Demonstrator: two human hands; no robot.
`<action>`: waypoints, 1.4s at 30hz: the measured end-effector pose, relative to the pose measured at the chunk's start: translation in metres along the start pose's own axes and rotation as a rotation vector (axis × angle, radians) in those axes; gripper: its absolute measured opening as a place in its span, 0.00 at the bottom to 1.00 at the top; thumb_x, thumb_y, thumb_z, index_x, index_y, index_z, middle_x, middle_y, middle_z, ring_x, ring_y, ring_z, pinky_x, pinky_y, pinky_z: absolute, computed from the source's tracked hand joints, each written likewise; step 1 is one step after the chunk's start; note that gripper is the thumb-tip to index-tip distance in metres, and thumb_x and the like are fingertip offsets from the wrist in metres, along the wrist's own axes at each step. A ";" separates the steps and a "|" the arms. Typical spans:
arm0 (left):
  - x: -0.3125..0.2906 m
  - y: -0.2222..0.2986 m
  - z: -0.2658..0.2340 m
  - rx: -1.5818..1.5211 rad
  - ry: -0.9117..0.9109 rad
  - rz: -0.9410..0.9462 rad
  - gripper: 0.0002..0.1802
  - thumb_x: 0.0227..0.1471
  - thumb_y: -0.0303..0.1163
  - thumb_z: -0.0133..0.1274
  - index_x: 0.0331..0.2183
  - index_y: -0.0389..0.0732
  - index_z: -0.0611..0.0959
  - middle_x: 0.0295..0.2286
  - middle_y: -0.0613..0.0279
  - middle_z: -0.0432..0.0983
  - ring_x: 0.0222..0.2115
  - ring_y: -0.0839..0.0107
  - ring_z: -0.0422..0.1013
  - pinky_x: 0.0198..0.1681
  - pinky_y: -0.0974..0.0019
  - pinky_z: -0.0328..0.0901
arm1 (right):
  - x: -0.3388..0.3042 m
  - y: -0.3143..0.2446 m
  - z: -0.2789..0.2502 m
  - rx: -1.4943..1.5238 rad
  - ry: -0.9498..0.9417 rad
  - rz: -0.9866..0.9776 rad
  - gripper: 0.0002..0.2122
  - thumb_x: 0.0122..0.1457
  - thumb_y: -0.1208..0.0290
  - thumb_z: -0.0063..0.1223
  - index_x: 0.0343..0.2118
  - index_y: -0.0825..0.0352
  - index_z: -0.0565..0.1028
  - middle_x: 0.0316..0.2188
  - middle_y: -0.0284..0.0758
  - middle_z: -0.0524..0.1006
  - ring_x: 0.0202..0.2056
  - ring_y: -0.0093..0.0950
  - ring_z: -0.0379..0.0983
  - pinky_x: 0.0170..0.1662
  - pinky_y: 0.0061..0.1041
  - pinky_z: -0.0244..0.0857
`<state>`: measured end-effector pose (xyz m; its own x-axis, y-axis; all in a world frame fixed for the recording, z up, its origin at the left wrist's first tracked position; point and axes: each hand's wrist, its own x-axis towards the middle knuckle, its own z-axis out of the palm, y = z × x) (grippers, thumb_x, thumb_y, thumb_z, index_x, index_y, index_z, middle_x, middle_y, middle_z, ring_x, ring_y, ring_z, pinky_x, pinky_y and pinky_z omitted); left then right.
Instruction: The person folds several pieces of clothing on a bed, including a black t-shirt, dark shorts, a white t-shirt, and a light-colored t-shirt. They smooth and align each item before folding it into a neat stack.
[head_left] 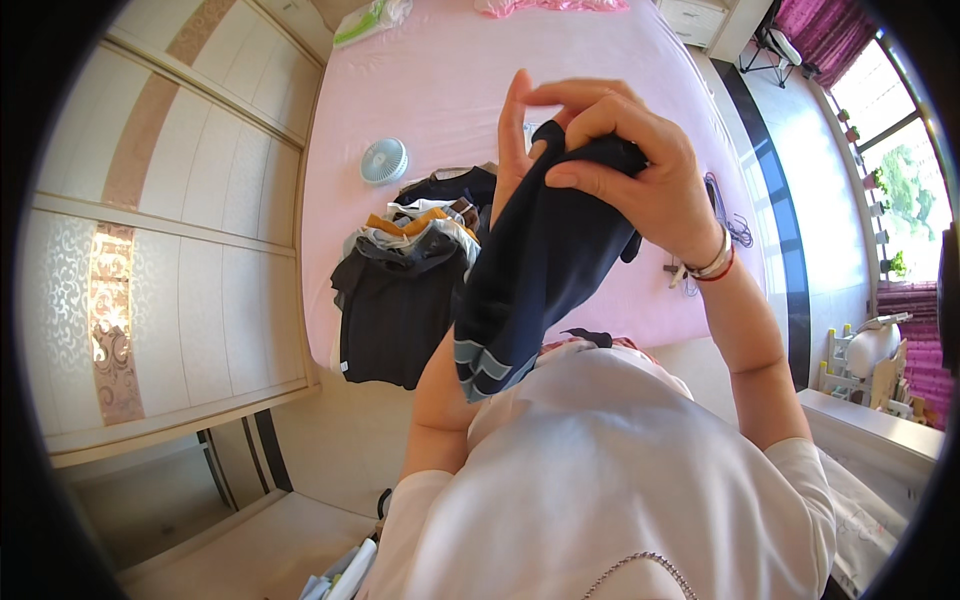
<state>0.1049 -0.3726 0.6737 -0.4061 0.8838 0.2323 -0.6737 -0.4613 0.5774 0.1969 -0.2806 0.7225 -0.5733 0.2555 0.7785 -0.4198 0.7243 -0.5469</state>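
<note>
Dark garment [560, 245] partly hides the bed [430, 85] bearing clothes [400, 320] and fan [384, 161]

Clock read from garment [560, 250], over bed [430, 80]. On bed: clothes pile [400, 320] at 9; fan [384, 161] at 10, just beyond pile; package [372, 22] at 11, far end; cloth [550, 7] at 12, far end; cables [741, 230] at 3, near edge. Off bed: wardrobe [190, 300] at 9, past pile; window [908, 190] at 3, past cables.
</note>
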 end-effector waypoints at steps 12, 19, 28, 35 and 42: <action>-0.020 0.059 -0.043 0.987 -0.236 -0.066 0.34 0.49 0.37 0.61 0.56 0.47 0.68 0.56 0.53 0.62 0.54 0.65 0.64 0.56 0.62 0.58 | -0.032 0.017 -0.021 -0.059 0.056 0.337 0.09 0.50 0.74 0.65 0.28 0.68 0.73 0.22 0.29 0.71 0.26 0.18 0.65 0.32 0.17 0.62; -0.032 0.019 -0.063 1.549 -0.120 0.298 0.28 0.38 0.24 0.66 0.45 0.44 0.78 0.55 0.56 0.64 0.55 0.59 0.63 0.56 0.58 0.59 | -0.029 0.014 -0.031 -0.039 0.163 0.374 0.09 0.50 0.77 0.65 0.27 0.69 0.73 0.26 0.28 0.72 0.28 0.17 0.67 0.33 0.16 0.63; -0.017 -0.020 -0.060 1.742 -0.183 0.431 0.22 0.35 0.36 0.70 0.34 0.37 0.83 0.52 0.53 0.65 0.48 0.54 0.67 0.49 0.57 0.63 | -0.034 0.007 -0.042 -0.206 0.220 0.314 0.09 0.49 0.77 0.65 0.28 0.69 0.74 0.27 0.28 0.73 0.29 0.18 0.70 0.34 0.15 0.64; -0.008 0.027 -0.079 1.738 -0.349 0.022 0.16 0.39 0.34 0.67 0.32 0.38 0.83 0.32 0.61 0.78 0.33 0.65 0.73 0.38 0.64 0.66 | -0.056 0.036 -0.080 -0.190 0.205 0.526 0.08 0.51 0.74 0.65 0.28 0.68 0.75 0.26 0.26 0.73 0.30 0.14 0.68 0.34 0.13 0.62; 0.010 0.070 -0.088 1.796 -0.358 -0.110 0.15 0.41 0.42 0.65 0.22 0.41 0.81 0.26 0.65 0.77 0.26 0.63 0.73 0.28 0.64 0.65 | -0.113 0.103 -0.094 0.029 -0.081 0.868 0.09 0.52 0.73 0.64 0.26 0.68 0.73 0.25 0.25 0.71 0.29 0.15 0.64 0.37 0.16 0.60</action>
<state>-0.0012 -0.4029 0.6477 -0.1132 0.9841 0.1367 0.8103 0.0118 0.5859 0.2843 -0.1748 0.6075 -0.7470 0.6622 0.0595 0.1712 0.2782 -0.9451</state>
